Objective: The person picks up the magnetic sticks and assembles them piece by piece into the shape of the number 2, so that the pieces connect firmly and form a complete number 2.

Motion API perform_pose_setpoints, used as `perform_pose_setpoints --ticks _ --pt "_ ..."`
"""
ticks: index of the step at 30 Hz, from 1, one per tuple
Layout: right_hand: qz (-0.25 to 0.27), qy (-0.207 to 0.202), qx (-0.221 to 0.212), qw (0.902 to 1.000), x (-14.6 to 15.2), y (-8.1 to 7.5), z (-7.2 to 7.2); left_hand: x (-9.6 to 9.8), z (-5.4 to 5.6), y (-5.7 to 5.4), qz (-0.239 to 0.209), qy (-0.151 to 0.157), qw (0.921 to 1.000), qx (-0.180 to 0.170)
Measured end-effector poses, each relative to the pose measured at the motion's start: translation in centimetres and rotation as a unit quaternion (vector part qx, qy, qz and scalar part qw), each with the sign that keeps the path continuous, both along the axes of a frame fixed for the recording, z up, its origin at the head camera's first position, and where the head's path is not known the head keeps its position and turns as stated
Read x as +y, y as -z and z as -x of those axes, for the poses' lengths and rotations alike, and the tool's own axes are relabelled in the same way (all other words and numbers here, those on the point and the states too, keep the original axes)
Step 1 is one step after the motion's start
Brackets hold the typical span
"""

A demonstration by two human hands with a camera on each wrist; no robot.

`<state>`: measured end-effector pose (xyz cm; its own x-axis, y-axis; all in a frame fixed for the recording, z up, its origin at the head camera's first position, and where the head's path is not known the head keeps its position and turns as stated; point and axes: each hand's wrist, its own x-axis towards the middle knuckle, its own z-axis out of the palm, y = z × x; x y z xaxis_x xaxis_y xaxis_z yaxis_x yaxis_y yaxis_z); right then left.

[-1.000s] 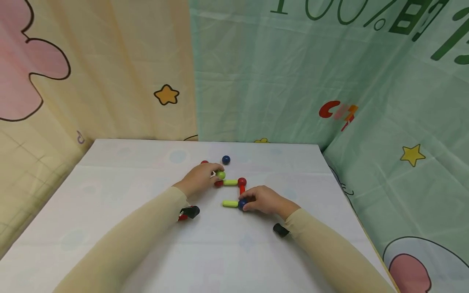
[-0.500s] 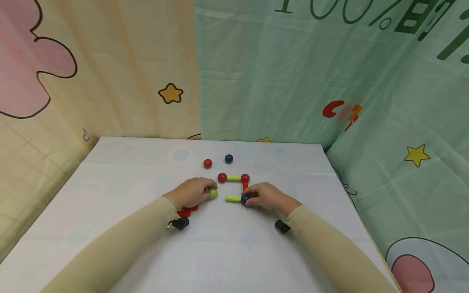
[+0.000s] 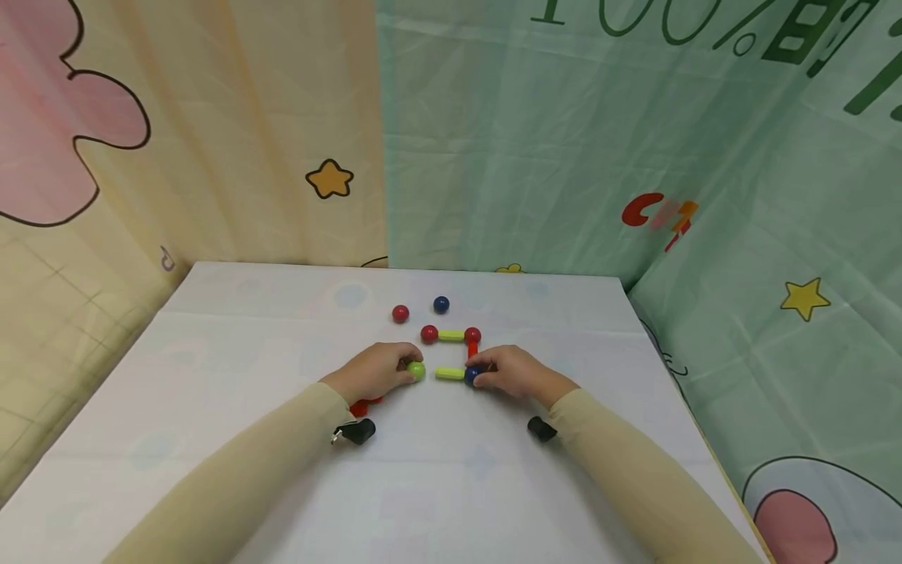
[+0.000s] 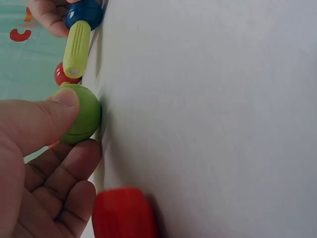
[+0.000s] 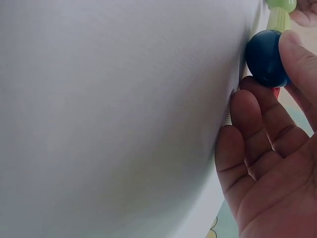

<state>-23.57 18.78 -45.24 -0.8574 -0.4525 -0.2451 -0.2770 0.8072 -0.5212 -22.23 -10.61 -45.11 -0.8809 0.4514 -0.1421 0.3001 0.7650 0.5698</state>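
Observation:
My left hand pinches a green ball between thumb and fingers, low over the table. Just right of the ball points the free end of a yellow-green rod, with a small gap between them. That rod's other end joins a blue ball, which my right hand pinches. From the blue ball a red rod, partly behind my fingers, leads back to a red corner ball. Another yellow-green rod links that to a second red ball, forming three sides of a square.
A loose red ball and a loose blue ball lie farther back on the white table. Red rods lie beside my left wrist, partly hidden. Printed cloth hangs behind the table.
My left hand has brought the green ball from beside the back-left red ball toward me, to the near rod's free end. My right hand still holds the blue ball.

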Motion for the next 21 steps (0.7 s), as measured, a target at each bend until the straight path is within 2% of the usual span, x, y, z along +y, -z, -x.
perform_pose_setpoints --ticks 7,13,21 --pt "-0.007 0.006 -0.002 1.0 -0.2 0.0 0.2 1.2 0.1 0.4 -0.005 -0.02 0.9998 -0.003" --pt "-0.007 0.005 -0.001 1.0 -0.4 0.0 0.2 1.9 0.1 0.5 -0.005 -0.018 0.9998 0.01" --pt "-0.012 0.005 -0.008 0.9999 -0.7 -0.3 0.3 2.2 0.1 0.1 0.008 -0.028 0.9995 0.01"
